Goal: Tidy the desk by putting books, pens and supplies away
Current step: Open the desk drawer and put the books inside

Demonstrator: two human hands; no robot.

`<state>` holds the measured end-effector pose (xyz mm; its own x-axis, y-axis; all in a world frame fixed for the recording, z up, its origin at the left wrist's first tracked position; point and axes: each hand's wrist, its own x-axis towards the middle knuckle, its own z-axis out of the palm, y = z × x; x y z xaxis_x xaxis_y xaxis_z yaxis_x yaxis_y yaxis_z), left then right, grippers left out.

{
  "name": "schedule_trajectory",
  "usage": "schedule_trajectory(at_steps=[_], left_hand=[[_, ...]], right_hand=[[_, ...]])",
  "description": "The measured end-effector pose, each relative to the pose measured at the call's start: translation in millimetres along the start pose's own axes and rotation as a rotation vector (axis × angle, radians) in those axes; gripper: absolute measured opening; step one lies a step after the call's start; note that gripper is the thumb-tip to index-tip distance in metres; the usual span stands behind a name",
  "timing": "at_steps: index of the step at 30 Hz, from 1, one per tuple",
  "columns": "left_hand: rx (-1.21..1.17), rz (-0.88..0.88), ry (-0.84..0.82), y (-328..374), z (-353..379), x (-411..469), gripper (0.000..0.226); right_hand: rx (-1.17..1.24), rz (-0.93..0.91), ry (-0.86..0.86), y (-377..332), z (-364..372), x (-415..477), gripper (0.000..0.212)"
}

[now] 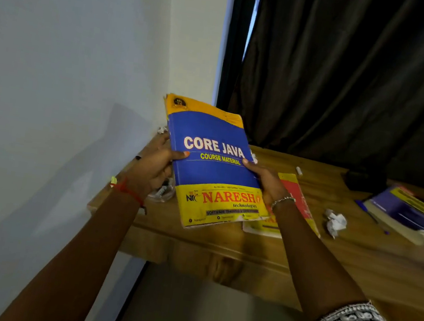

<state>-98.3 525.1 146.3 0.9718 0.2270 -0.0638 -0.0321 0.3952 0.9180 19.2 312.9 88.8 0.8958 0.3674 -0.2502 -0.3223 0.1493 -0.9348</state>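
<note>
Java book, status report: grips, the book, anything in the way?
Left grip and right grip both hold Java book by its side edges. Book held over desk, cover toward camera. Red book and paper ball lie on desk.

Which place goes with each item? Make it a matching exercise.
Things: 1 Core Java book; 2 red-and-yellow book; 3 crumpled paper; 4 purple book.
Places: A far right of the desk; B held by left hand and right hand; C flat on the desk by the right wrist; D on the desk between two books.
Pairs: 1-B; 2-C; 3-D; 4-A.
</note>
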Motion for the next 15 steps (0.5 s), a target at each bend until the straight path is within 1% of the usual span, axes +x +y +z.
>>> schedule_trajectory(at_steps=[2, 4, 6, 7, 10, 12, 15], left_hand=[[0.032, -0.041, -0.025, -16.8, 6.7, -17.2, 0.053], [0.071, -0.089, -0.05, -33.4, 16.0, -30.8, 0.05], [0.094, -0.126, -0.071, -51.2, 30.6, -42.3, 0.047], [0.106, -0.145, -0.082, -61.6, 39.4, -47.5, 0.049], [0.111, -0.229, -0.145, -93.6, 69.2, -64.3, 0.054], [0.118, -0.308, -0.2, -115.3, 89.7, -74.6, 0.055], [0.158, -0.402, -0.271, -149.1, 129.9, -93.7, 0.058]], right_hand=[[-0.065, -0.023, 0.066, 2.1, -19.8, -33.1, 0.043], [-0.105, -0.017, 0.082, 2.9, -38.4, -68.1, 0.026], [-0.143, -0.025, 0.135, 3.4, -56.1, -104.9, 0.008], [-0.163, -0.033, 0.179, 4.5, -66.6, -122.5, 0.005], [-0.202, -0.053, 0.305, 10.1, -99.1, -172.4, 0.008], [-0.2, -0.034, 0.367, 17.1, -124.9, -198.9, 0.01], [-0.187, 0.005, 0.443, 28.4, -169.3, -243.0, 0.026]])
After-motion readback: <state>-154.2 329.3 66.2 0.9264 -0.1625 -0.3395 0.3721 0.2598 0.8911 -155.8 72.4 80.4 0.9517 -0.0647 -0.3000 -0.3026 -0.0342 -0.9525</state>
